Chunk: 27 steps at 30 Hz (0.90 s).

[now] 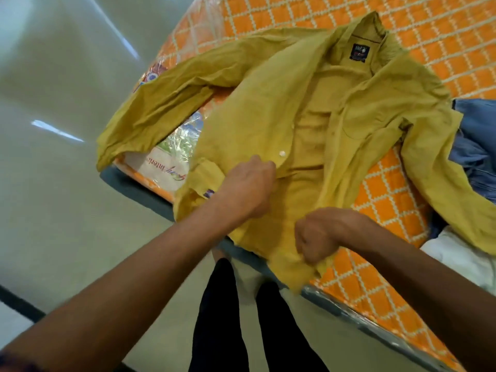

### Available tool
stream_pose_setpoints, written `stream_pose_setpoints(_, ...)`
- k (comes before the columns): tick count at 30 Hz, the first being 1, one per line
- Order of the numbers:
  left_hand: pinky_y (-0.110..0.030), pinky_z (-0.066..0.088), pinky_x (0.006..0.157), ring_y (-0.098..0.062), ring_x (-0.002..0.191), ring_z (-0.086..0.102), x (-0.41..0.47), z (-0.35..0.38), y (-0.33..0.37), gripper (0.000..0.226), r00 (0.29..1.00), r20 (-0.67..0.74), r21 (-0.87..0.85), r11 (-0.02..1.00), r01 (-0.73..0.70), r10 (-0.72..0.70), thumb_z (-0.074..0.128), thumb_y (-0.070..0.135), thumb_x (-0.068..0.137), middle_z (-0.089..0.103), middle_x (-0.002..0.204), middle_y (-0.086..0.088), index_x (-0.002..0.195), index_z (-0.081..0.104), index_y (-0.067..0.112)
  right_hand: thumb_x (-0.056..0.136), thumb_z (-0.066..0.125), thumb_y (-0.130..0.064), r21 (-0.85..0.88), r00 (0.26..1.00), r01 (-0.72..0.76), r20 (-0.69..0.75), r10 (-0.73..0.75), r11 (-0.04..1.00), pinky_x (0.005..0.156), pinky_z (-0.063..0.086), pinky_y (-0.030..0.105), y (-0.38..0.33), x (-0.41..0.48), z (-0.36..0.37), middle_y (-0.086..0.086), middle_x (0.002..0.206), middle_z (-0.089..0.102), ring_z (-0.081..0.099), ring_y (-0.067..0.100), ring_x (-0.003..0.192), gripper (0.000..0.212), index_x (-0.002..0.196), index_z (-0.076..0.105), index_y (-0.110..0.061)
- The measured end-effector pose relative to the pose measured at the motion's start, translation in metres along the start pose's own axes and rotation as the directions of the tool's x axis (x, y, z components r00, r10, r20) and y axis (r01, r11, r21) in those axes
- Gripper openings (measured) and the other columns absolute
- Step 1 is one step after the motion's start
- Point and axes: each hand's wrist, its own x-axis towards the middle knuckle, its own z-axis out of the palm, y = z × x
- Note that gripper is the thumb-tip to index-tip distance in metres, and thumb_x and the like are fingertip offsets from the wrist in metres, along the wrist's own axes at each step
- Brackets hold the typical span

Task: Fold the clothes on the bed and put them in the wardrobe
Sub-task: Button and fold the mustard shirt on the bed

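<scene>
**A:** Largest entry first: the bed. What is it carrying?

**B:** Its orange quilted mattress, in clear plastic wrap, is carrying all the clothes. A mustard-yellow shirt is lying open across the near corner with its collar pointing away from the person. The front panels are lying apart. One sleeve is hanging over the bed's edge at left, and the other is trailing off to the right.

**A:** Folding status?

**B:** Only beginning, by my judgement. No fold is showing, and both sleeves are lying spread out.

**A:** Other clothes?

**B:** A blue garment is lying heaped at the right, touching the shirt's sleeve. A white garment is sitting nearer the person. Both are looking unfolded.

**A:** Grips?

**B:** The left grip is pinching the edge of the button-side panel, just below a white button. The right grip is clenching the other panel near the hem. They are probably drawing the fronts together.

**A:** Wardrobe?

**B:** It is not showing in this view. What is remaining, as I judge it: closing and folding this shirt, folding the other two garments, then carrying everything over.
</scene>
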Motion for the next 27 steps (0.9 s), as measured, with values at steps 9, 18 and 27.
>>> stream_pose_setpoints(9, -0.033, 0.056, 0.060, -0.015, 0.061, 0.065, 0.023, 0.051, 0.034, 0.040, 0.971, 0.126, -0.952, 0.250, 0.176, -0.203, 0.065, 0.031, 0.095, 0.062, 0.080, 0.001, 0.133, 0.055, 0.023, 0.091, 0.065, -0.017, 0.521, 0.997, -0.061, -0.011, 0.077, 0.852, 0.067, 0.055, 0.035, 0.048, 0.005, 0.041, 0.004, 0.090, 0.074, 0.075, 0.016, 0.067, 0.010, 0.090, 0.071, -0.009)
stream_pose_setpoints(18, -0.050, 0.049, 0.088, -0.033, 0.109, 0.054, 0.021, 0.107, -0.156, 0.036, 0.844, -0.224, -0.489, 0.806, 0.335, -0.487, 0.058, 0.042, 0.093, 0.059, 0.116, -0.009, 0.122, 0.058, 0.020, 0.084, 0.065, -0.027, 0.650, 0.438, 0.291, -0.743, 0.507, 0.702, 0.077, 0.052, 0.035, 0.018, 0.072, -0.055, -0.009, 0.090, 0.068, 0.064, 0.016, 0.087, 0.022, 0.106, 0.072, -0.029)
stream_pose_setpoints(27, -0.037, 0.033, 0.057, -0.020, 0.064, 0.048, 0.005, 0.124, -0.169, 0.020, 0.791, -0.302, -0.753, 0.642, 0.144, -0.532, 0.047, 0.020, 0.103, 0.051, 0.070, 0.001, 0.086, 0.045, 0.011, 0.085, 0.066, -0.030, 0.601, 0.168, -0.047, -0.782, 0.600, 0.798, 0.081, 0.048, 0.042, 0.061, 0.142, -0.234, 0.011, 0.136, 0.046, 0.056, 0.036, 0.115, 0.058, 0.140, 0.045, -0.027)
